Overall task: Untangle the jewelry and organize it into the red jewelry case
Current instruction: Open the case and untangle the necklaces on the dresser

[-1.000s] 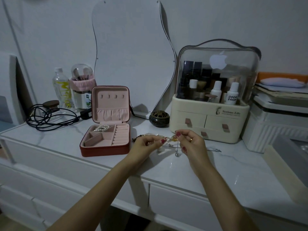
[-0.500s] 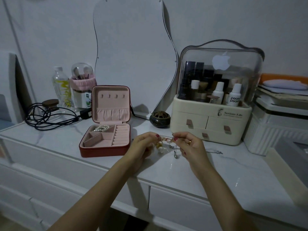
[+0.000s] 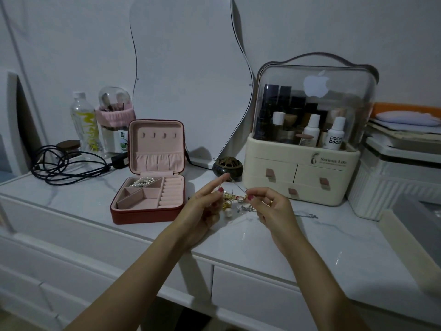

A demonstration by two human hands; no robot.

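Jewelry [image 3: 232, 201], a gold-and-pearl tangle, hangs on thin chains between both hands.

Jewelry case [image 3: 148, 199] left of my hands, tangle [image 3: 235, 203] between them (above tabletop [image 3: 334, 235]); organizer [image 3: 303, 168] behind right, cable [image 3: 66, 163] far left.

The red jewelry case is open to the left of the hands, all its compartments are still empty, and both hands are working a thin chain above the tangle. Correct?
Not quite. The head view shows the red jewelry case already holds a pearl piece in its back-left compartment. The rest stands: case open, left of the left hand and right hand, which work a thin chain above the tangle.
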